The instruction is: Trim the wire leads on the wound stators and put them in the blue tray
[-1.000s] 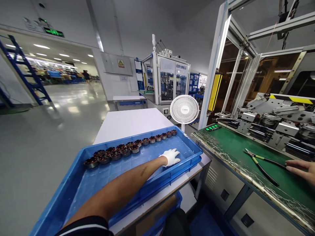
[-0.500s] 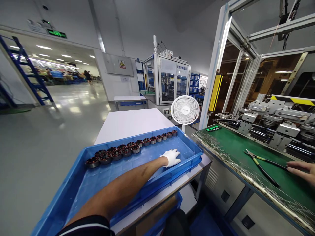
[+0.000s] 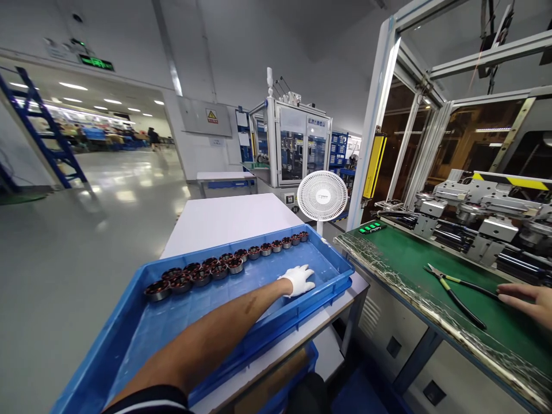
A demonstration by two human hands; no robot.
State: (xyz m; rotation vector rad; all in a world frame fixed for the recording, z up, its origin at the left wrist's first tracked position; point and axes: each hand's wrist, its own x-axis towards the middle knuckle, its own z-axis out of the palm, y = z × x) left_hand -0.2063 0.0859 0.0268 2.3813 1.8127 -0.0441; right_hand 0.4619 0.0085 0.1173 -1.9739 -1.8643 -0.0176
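My left hand (image 3: 297, 281), in a white glove, is held over the right part of a blue plastic tray (image 3: 345, 269). Its fingers are spread and nothing shows in them. Further left in the tray stand two rows of motor stators (image 3: 200, 277), round with dark metal rims and copper windings. My right hand (image 3: 526, 299), bare and cut off by the picture's edge, lies over the green bench top (image 3: 401, 253) with its fingers stretched out. Its fingertips are at the handle end of a pair of pliers (image 3: 448, 282); whether they touch it I cannot tell.
A white table (image 3: 233, 215) bears the tray. Behind the tray's far right corner stands a white fan (image 3: 322, 196). On the right, a framed machine with metal fixtures (image 3: 491, 224) rises behind the green bench. A yellow safety bar (image 3: 374, 167) is mounted on its post.
The view has shifted slightly, so the whole scene sits a little lower and further left. Both hands keep the same places and poses over tray and bench.
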